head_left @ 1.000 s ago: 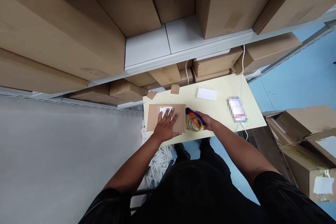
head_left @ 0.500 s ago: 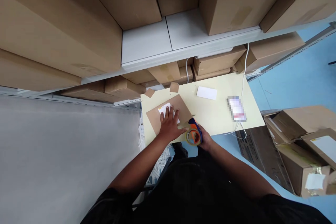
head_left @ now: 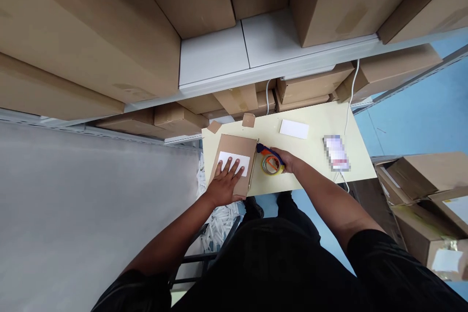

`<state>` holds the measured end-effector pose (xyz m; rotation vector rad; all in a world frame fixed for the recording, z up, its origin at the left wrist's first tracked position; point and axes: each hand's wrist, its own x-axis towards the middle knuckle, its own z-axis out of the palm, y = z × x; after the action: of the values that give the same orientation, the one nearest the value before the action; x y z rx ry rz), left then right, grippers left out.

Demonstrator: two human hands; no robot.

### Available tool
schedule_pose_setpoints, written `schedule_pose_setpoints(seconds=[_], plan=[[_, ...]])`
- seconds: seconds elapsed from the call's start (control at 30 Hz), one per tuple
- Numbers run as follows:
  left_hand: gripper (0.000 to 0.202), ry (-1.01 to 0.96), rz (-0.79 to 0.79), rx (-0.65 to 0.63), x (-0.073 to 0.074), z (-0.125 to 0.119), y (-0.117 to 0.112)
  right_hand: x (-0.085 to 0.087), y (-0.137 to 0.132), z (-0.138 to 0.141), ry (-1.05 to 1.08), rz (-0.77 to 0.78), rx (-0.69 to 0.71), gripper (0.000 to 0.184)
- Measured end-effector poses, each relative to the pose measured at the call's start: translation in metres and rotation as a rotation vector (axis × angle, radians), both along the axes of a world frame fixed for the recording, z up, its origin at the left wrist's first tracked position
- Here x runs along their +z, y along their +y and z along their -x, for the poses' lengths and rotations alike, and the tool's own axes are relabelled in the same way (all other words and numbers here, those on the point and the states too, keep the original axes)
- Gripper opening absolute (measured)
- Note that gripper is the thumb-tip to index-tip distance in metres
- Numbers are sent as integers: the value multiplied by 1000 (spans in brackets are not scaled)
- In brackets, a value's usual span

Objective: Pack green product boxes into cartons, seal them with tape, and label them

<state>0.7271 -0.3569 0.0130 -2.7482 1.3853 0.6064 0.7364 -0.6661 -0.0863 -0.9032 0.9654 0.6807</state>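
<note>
A flat cardboard box (head_left: 239,143) lies on the cream table (head_left: 292,156), with a white label (head_left: 242,160) on its top. My left hand (head_left: 225,183) rests on the label and box, fingers spread. In my right hand (head_left: 286,160) is a tape dispenser (head_left: 271,160), orange and blue, loaded with a roll of tape. Its blue head is beside the upper right corner of the box; whether it touches cannot be made out.
Behind the box lie two small cardboard pieces (head_left: 249,120). A white card (head_left: 294,128) and a phone (head_left: 336,152) with a cable are to the right. Large cartons (head_left: 204,0) fill the shelf (head_left: 215,66) above. Opened cartons (head_left: 431,175) stand on the floor at right.
The box has turned so its right edge runs nearly front to back. My left hand has shifted slightly left and down. The tape dispenser has moved up to the box's far right corner.
</note>
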Motion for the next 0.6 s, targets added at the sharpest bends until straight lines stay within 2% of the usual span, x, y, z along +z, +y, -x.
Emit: schedule_pose_setpoints(seconds=[0.1,0.17,0.23,0.3,0.37,0.43,0.5,0.6], plan=[[117,-40,9,127,-2,8,-13,7,1,5,113,-11,42,48],[115,-74,16,215,-3,13,-25,8,1,24,66,-12,-3,50],[115,-110,21,295,-6,15,-38,4,1,61,25,-29,-53,49],[114,-138,27,364,-9,17,-51,-1,5,109,1,-73,-126,47],[115,-154,36,423,-12,18,-65,-6,17,155,32,-69,-192,49],[115,-163,45,478,-15,21,-78,-8,38,185,86,-92,-202,53],[114,-166,52,530,-17,26,-89,-10,61,195,89,-118,-253,50],[112,-144,51,555,-12,31,-92,-13,81,181,38,-139,-350,46]])
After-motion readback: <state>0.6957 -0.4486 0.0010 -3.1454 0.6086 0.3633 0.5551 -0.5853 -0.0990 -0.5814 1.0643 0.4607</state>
